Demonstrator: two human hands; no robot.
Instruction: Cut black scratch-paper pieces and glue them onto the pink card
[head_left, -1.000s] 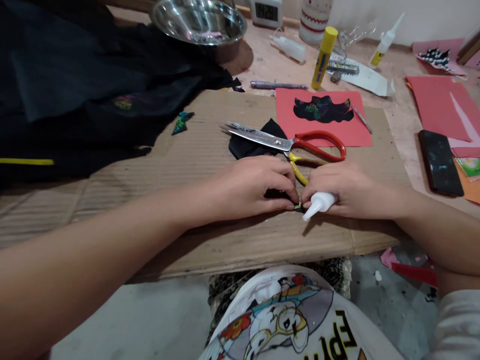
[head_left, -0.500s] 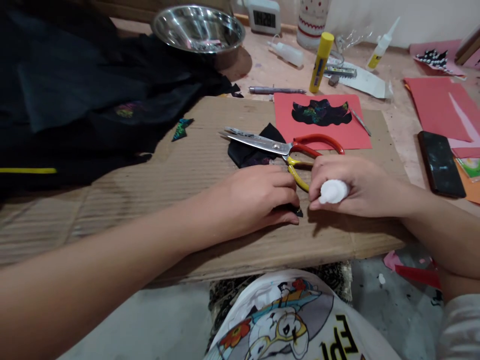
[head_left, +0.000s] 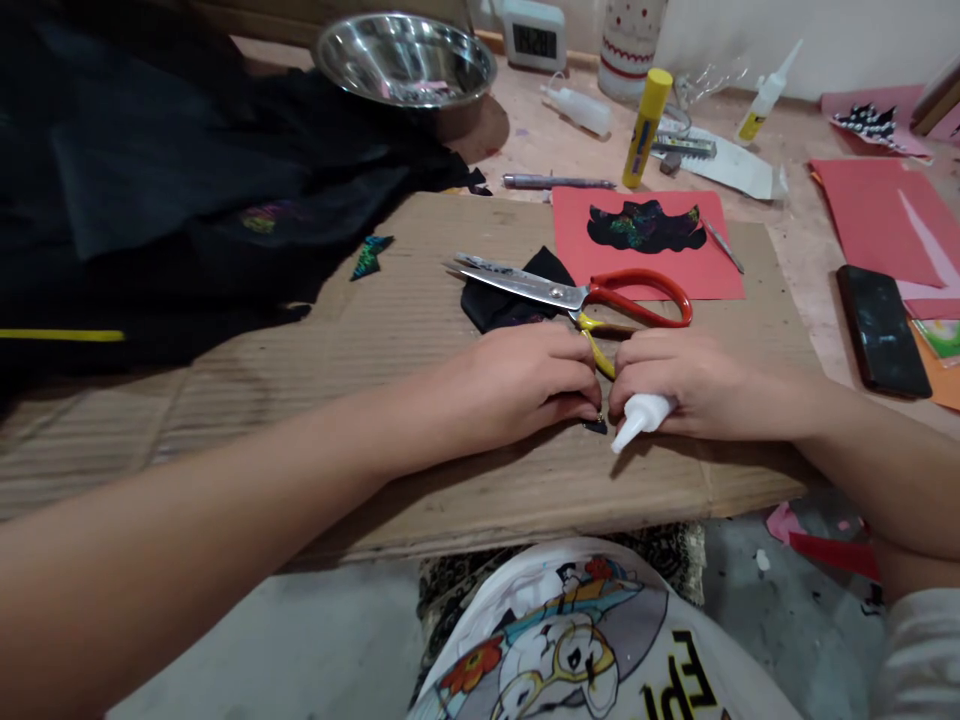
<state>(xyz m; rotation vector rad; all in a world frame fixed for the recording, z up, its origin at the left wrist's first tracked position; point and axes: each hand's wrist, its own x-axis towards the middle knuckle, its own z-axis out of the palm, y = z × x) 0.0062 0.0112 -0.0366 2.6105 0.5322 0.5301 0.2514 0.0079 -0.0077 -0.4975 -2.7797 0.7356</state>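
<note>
My right hand (head_left: 694, 375) is closed around a white glue bottle (head_left: 646, 411). Its nozzle points down and left, just above the cardboard; the rest of the bottle is hidden in my fist. Close beside it, my left hand (head_left: 529, 375) pinches a small black fabric scrap (head_left: 596, 426), mostly covered by my fingers. Scissors (head_left: 559, 292) with one red and one yellow handle lie just beyond both hands. Under their blades is a larger black fabric piece (head_left: 480, 305). A black wavy cutout (head_left: 645, 228) rests on red paper (head_left: 574, 235).
Black fabric (head_left: 150, 200) covers the left side. A metal bowl (head_left: 405, 35), a pen (head_left: 555, 182) and a standing glue stick (head_left: 648, 130) are along the back. A phone (head_left: 881, 330) lies at right. The cardboard's (head_left: 375, 510) front edge is near my lap.
My right hand has tilted the glue bottle, so its nozzle now points down and left near the black scrap. My left hand has shifted slightly, still pinching the scrap.
</note>
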